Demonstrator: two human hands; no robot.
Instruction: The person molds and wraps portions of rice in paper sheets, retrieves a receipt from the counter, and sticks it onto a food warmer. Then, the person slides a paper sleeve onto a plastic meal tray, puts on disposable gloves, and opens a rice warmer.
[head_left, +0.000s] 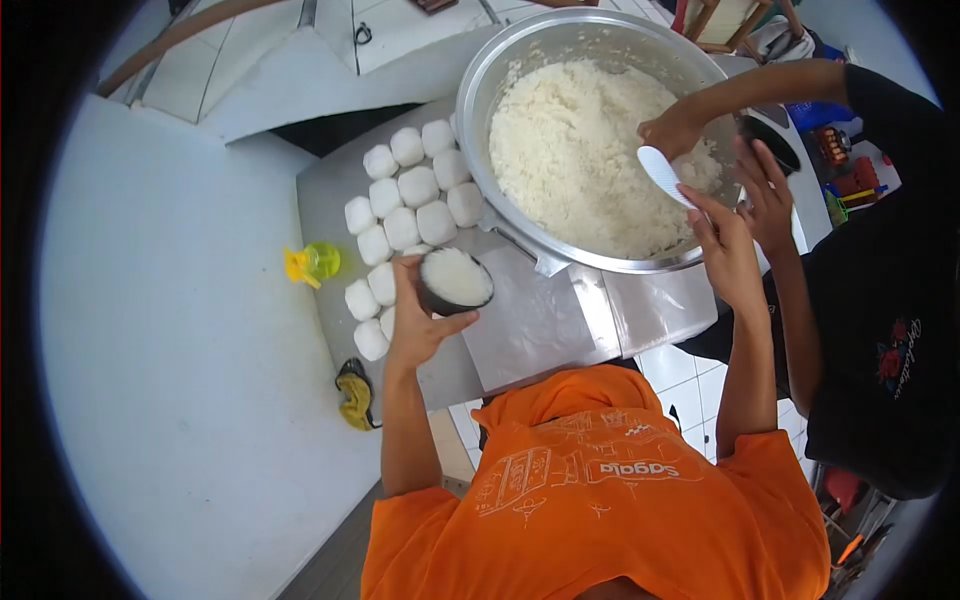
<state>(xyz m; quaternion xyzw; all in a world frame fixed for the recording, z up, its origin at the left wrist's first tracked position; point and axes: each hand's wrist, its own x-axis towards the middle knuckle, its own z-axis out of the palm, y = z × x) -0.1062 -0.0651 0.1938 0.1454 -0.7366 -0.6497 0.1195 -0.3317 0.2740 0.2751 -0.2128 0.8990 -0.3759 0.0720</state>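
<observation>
My left hand (418,325) is wrapped round a dark bowl (430,298) filled with white rice (456,276). In my right hand (728,255) is a white rice paddle (664,176), its blade raised over the right side of a large metal pot (470,110). Cooked rice (580,150) fills much of that pot. Several white wrapped rice portions (402,228) sit in rows on the metal table, to the left of the pot and partly behind my left hand.
A co-worker in a black shirt (880,290) stands at the right, one hand (672,130) in the pot and the other (765,195) beside its rim. Clear plastic sheets (530,320) lie before the pot. A yellow-green pump bottle (318,262) and a yellow-and-black item (355,395) stand left.
</observation>
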